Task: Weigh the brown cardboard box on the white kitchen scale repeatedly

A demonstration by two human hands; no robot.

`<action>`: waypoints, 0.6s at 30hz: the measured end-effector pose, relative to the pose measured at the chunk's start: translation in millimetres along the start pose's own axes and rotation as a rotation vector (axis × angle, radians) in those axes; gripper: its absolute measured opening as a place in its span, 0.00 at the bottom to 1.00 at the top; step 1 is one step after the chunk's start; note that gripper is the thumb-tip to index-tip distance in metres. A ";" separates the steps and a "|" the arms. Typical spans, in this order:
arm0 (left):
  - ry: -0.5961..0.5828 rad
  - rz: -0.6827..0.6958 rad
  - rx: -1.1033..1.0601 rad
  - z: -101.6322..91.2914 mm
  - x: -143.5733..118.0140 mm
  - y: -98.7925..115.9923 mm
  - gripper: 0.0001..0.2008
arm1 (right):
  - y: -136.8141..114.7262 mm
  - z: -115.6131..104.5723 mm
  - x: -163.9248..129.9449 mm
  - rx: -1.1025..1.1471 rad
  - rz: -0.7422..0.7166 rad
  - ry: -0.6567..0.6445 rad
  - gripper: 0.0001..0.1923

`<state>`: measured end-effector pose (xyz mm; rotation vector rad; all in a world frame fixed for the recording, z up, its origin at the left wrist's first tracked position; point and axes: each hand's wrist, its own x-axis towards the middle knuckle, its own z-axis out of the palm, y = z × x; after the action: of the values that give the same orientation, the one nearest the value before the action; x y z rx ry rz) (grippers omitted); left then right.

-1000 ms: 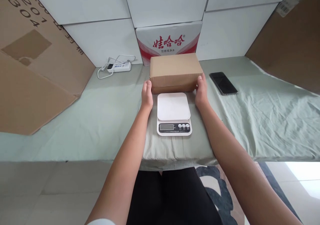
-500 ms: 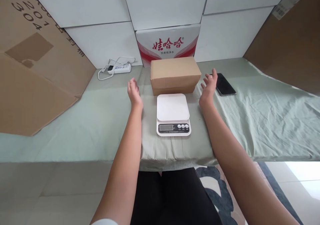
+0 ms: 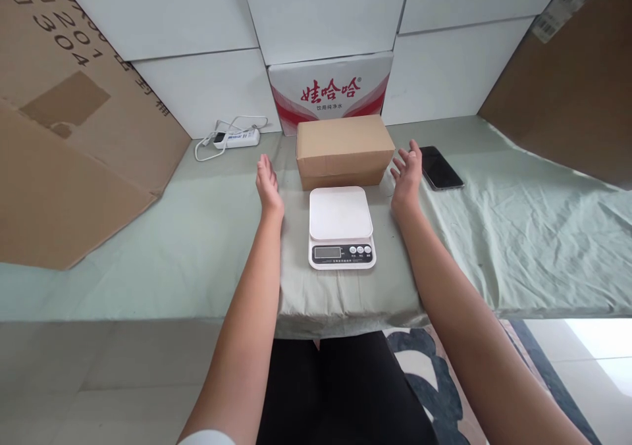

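Nearest you sits the white scale [image 3: 340, 226] on the green cloth [image 3: 197, 234]. Your left hand [image 3: 268, 185] and right hand [image 3: 407, 176] hover spread and empty, flanking the brown box [image 3: 344, 149] just beyond the scale, touching nothing. Farther right lies a phone [image 3: 441, 167].

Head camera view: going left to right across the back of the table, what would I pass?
Big cardboard sheet → white power strip → left hand → brown cardboard box → right hand → black phone → second cardboard sheet.
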<state>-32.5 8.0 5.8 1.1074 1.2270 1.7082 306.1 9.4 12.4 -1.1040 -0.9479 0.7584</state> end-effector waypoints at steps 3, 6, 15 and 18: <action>-0.060 -0.027 0.010 7.6 -3.7 2.8 0.50 | -2.4 4.4 -2.8 0.000 0.054 -0.074 0.52; -0.102 -0.083 -0.012 14.1 -6.9 8.4 0.49 | -4.3 10.3 -5.4 0.040 0.101 -0.129 0.56; -0.325 -0.160 -0.116 18.0 -16.5 30.0 0.54 | -2.0 16.8 -7.5 0.139 0.082 -0.226 0.58; -0.360 -0.164 -0.143 19.7 -18.9 33.1 0.55 | -3.0 19.2 -8.0 0.149 0.070 -0.236 0.57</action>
<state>-10.2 -11.7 36.7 1.1341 0.9278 1.3779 285.4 8.9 16.4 -0.9348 -1.0361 1.0170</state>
